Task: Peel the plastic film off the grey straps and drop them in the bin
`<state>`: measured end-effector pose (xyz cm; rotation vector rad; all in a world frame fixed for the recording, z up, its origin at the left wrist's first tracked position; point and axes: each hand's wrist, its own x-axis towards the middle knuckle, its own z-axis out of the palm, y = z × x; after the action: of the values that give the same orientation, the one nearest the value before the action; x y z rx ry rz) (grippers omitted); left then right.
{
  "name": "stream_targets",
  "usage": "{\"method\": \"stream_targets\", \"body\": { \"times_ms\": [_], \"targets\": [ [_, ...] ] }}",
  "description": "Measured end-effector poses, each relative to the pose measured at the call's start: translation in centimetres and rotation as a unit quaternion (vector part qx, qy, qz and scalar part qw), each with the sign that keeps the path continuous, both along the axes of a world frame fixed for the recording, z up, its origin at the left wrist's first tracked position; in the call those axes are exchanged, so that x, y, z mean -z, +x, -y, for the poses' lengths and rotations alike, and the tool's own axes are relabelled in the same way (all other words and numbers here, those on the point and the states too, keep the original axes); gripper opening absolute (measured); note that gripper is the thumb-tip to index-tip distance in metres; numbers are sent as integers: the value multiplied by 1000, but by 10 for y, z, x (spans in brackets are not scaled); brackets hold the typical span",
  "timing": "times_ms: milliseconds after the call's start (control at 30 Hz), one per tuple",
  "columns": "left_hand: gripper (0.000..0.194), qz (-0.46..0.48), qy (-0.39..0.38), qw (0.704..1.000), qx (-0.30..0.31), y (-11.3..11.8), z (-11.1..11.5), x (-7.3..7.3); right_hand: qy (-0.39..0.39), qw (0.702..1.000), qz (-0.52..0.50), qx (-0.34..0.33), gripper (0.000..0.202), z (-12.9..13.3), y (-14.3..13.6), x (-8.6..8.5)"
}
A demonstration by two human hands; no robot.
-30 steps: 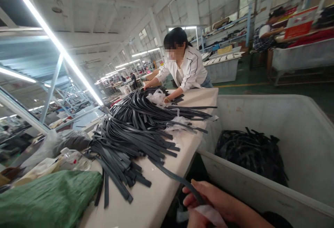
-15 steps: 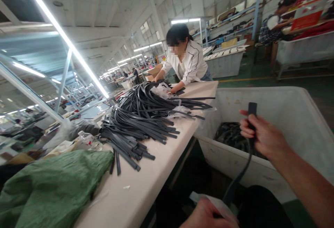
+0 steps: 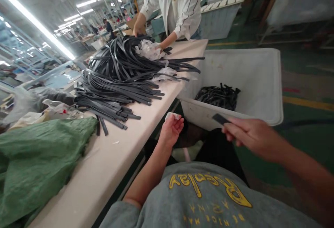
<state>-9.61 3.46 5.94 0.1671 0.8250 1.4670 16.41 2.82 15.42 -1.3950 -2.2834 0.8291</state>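
Observation:
My left hand [image 3: 172, 129] is beside the table edge, its fingers curled around a small white cloth [image 3: 172, 115]. My right hand [image 3: 246, 132], in front of the white bin, pinches the end of a dark strap [image 3: 220, 119]; the rest of that strap is hidden. A large heap of dark straps [image 3: 120, 78] lies on the pale table [image 3: 122, 144], with crumpled clear plastic [image 3: 148, 49] on it. More black straps [image 3: 219, 96] lie in the bottom of the white bin [image 3: 250, 78].
Across the table a person in a white jacket [image 3: 161, 5] has both hands at the heap. A green sack [image 3: 39, 158] covers the near left of the table, with plastic bags [image 3: 33, 99] behind it. Another bin [image 3: 216, 19] stands beyond.
The view has tilted downward, showing my grey shirt. My left hand has moved up and forward with the white cloth, away from the strap. My right hand has turned, its strap end now pointing left.

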Motion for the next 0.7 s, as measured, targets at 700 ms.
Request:
{"method": "stream_targets", "body": {
  "times_ms": [700],
  "targets": [
    [38, -68, 30, 997, 34, 37, 14, 26, -20, 999, -11, -23, 46, -7, -92, 95]
  ]
}}
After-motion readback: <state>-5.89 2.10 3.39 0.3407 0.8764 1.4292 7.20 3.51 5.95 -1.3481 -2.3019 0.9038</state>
